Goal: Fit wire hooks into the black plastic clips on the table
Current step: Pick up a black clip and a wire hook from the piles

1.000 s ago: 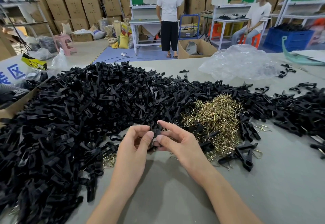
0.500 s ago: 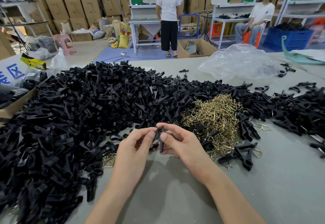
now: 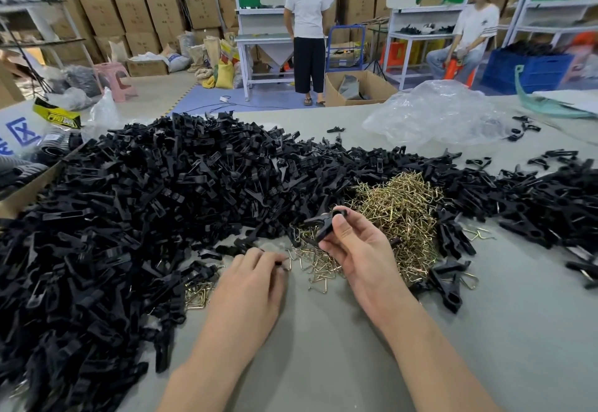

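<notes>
One black clip (image 3: 327, 224), likely light and stiff, sits pinched mid-body in right hand (image 3: 359, 251); left hand (image 3: 250, 282) curls over thin, tangle-prone wire hooks (image 3: 315, 262), hold undetermined.

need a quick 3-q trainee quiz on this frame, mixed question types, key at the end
1. True or false: the right hand holds a black clip raised off the table.
2. The wire hook heap lies: A) in a bucket; B) on the table, among the piled clips; C) hanging on a rack.
3. Fill in: the ___ hand is down at the loose hooks on the table.

Key: 1 true. 2 B. 3 left hand.
</notes>
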